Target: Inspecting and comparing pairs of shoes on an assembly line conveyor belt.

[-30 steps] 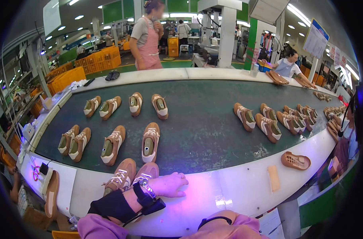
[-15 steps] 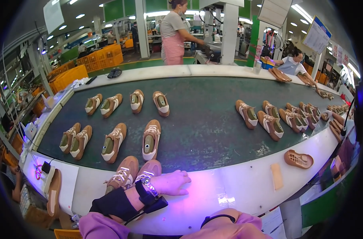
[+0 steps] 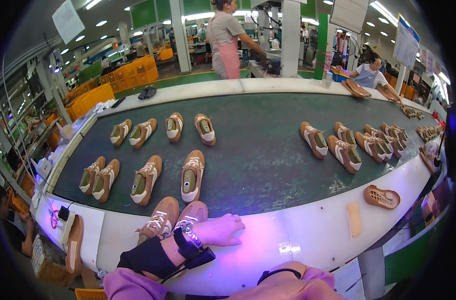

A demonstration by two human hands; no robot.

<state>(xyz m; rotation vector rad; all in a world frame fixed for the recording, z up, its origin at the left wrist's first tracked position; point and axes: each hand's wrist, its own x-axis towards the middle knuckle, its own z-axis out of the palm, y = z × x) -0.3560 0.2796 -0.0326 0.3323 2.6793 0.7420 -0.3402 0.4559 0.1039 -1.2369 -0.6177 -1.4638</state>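
Note:
My left hand (image 3: 220, 230) lies palm down with fingers stretched out on the white ledge (image 3: 273, 255) in front of me, holding nothing. It wears a metal watch and a black strapped device. Close behind its wrist stand two brown sneakers with white laces, a left one (image 3: 160, 218) and a right one (image 3: 193, 214), partly hidden by my arm. My right arm (image 3: 300, 289), with a black band, is bent at the lower edge; its fingers do not show. Beyond the ledge, sneakers (image 3: 193, 172) stand in two rows on the dark green conveyor (image 3: 253, 150).
More sneakers (image 3: 344, 152) cluster on the conveyor's right. A brown sole (image 3: 382, 197) and a tan strip (image 3: 354, 220) lie on the right ledge; another sole (image 3: 74, 243) lies at left. Across the conveyor, one person (image 3: 227, 40) stands and another (image 3: 371, 75) reaches over soles. Orange crates (image 3: 130, 74) stand behind.
The whole view has shifted slightly, with the shoes and ledge appearing a little further right. My left hand keeps its place on the ledge beside the sneakers. The standing person's body has turned.

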